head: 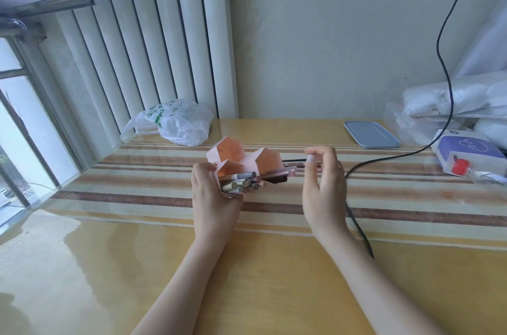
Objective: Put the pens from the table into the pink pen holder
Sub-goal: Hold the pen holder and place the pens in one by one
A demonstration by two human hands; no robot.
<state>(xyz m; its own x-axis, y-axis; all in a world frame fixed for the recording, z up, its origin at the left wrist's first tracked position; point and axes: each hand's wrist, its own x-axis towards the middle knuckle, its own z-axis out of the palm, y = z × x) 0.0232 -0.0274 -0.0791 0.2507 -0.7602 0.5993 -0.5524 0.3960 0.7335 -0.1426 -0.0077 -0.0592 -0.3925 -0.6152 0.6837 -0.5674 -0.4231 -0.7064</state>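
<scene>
The pink pen holder (236, 157) has several hexagonal cells and is tilted toward me above the striped cloth. My left hand (212, 197) grips it from below and the left. Several pens (241, 183) stick out of its lower cell, their ends pointing right. A pink pen (277, 172) and a dark pen lie across the holder's right side. My right hand (323, 183) hovers just right of the holder, thumb and fingers curled around the far ends of thin pens (295, 161) that reach toward the holder.
A white plastic bag (178, 123) lies at the back left. A grey-blue lid (371, 134) and a purple-and-white box (466, 151) sit at the back right. A black cable (356, 222) runs under my right wrist. A window edge lies to the left.
</scene>
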